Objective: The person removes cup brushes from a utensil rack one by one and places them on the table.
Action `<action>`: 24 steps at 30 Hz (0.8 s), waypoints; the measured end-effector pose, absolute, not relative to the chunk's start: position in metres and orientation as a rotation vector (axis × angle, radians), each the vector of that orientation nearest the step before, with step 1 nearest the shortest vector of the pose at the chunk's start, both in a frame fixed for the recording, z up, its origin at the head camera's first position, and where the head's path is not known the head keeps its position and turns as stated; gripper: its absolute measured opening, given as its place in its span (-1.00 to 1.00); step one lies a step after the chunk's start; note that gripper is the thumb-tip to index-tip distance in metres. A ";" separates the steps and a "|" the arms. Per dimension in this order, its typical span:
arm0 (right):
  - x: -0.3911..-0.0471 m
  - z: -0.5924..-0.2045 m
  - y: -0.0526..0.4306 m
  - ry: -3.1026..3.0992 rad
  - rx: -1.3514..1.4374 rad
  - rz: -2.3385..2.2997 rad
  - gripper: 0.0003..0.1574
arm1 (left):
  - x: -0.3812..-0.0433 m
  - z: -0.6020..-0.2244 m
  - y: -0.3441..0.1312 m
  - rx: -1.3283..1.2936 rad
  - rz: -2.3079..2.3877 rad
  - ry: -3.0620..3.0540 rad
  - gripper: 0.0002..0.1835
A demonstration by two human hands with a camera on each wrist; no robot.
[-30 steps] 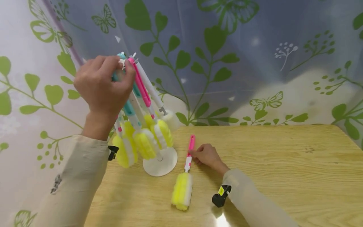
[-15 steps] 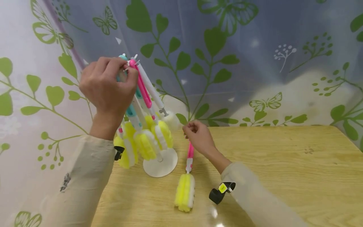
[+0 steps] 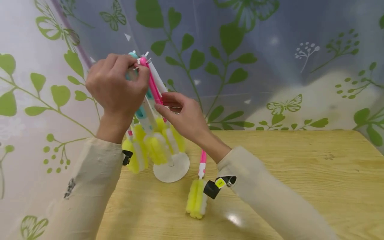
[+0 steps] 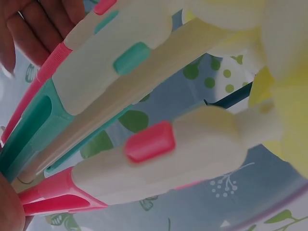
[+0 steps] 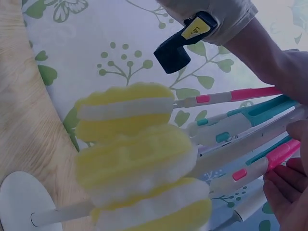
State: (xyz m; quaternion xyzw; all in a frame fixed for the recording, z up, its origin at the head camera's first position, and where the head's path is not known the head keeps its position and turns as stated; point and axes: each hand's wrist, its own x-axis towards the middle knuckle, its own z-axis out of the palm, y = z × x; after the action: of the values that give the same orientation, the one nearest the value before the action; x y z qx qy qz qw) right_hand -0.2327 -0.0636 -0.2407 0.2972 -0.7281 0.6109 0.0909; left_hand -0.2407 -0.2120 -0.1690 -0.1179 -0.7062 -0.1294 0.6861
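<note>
My left hand (image 3: pixel 117 81) grips the top of a white brush stand (image 3: pixel 171 168), among the upper handle ends; its fingertips are partly hidden. Several sponge brushes with yellow-and-white heads (image 5: pixel 137 151) hang there, some with teal handles (image 5: pixel 269 110), others pink. At the right side of the stand, my right hand (image 3: pixel 187 116) reaches up to a hanging brush's pink handle (image 3: pixel 153 87). Its thumb and loosely bent fingers (image 5: pixel 284 190) lie beside that handle, close to or touching it. Another pink-handled sponge brush (image 3: pixel 196 198) lies on the table below my right forearm.
The wooden table (image 3: pixel 285 173) extends to the right. Behind it hangs a curtain (image 3: pixel 270 76) printed with leaves and butterflies. A brush with a white handle (image 3: pixel 157 76) hangs at the stand's far right side.
My right hand has left the brush lying on the table and moved up and left to the hanging pink-handled brush. My left hand has stayed at the stand's top, with only a slight shift.
</note>
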 end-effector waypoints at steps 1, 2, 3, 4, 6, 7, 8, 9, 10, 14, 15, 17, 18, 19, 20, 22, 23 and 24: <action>-0.234 -0.240 -0.065 -2.176 0.871 1.820 -0.42 | -0.240 -0.168 -0.212 -0.264 -0.288 -1.584 -0.74; -0.236 -0.239 -0.067 -2.187 0.859 1.823 -0.42 | -0.240 -0.168 -0.211 -0.264 -0.285 -1.588 -0.73; -0.237 -0.238 -0.068 -2.201 0.848 1.823 -0.42 | -0.240 -0.168 -0.211 -0.263 -0.282 -1.590 -0.73; -0.238 -0.238 -0.070 -2.211 0.836 1.824 -0.42 | -0.239 -0.167 -0.210 -0.260 -0.284 -1.594 -0.73; -0.241 -0.239 -0.071 -2.222 0.819 1.834 -0.45 | -0.238 -0.167 -0.210 -0.257 -0.286 -1.601 -0.72; -0.241 -0.240 -0.072 -2.225 0.811 1.841 -0.47 | -0.238 -0.167 -0.210 -0.255 -0.288 -1.603 -0.72; -0.242 -0.241 -0.072 -2.226 0.808 1.847 -0.49 | -0.237 -0.167 -0.210 -0.255 -0.291 -1.605 -0.71; -0.243 -0.242 -0.072 -2.223 0.809 1.856 -0.50 | -0.237 -0.167 -0.210 -0.255 -0.293 -1.605 -0.71; -0.244 -0.243 -0.072 -2.213 0.811 1.864 -0.52 | -0.237 -0.168 -0.209 -0.255 -0.299 -1.605 -0.71; -0.247 -0.245 -0.067 -2.112 0.837 1.924 -0.55 | -0.238 -0.169 -0.207 -0.256 -0.290 -1.597 -0.73; -0.247 -0.244 -0.065 -2.067 0.851 1.944 -0.56 | -0.238 -0.169 -0.207 -0.255 -0.289 -1.595 -0.73; -0.247 -0.243 -0.061 -1.989 0.864 1.988 -0.59 | -0.240 -0.170 -0.207 -0.254 -0.284 -1.590 -0.75; -0.246 -0.242 -0.059 -1.953 0.867 2.011 -0.60 | -0.241 -0.170 -0.207 -0.255 -0.283 -1.586 -0.75; -0.246 -0.241 -0.056 -1.917 0.875 2.030 -0.60 | -0.242 -0.170 -0.208 -0.256 -0.282 -1.581 -0.75; -0.245 -0.240 -0.054 -1.890 0.883 2.044 -0.61 | -0.242 -0.170 -0.207 -0.256 -0.287 -1.578 -0.75; -0.244 -0.238 -0.048 -1.859 0.890 2.061 -0.62 | -0.243 -0.170 -0.208 -0.254 -0.293 -1.572 -0.76; -0.243 -0.237 -0.045 -1.843 0.900 2.065 -0.62 | -0.243 -0.170 -0.208 -0.253 -0.296 -1.569 -0.76; -0.242 -0.236 -0.042 -1.827 0.909 2.067 -0.62 | -0.243 -0.170 -0.208 -0.250 -0.299 -1.564 -0.76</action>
State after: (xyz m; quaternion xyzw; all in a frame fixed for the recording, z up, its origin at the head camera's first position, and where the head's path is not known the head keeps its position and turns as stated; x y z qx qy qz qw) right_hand -0.2417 -0.0422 -0.2362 0.3107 -0.6246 0.7066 0.1184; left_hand -0.2428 -0.2083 -0.1701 -0.1119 -0.7000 -0.1340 0.6924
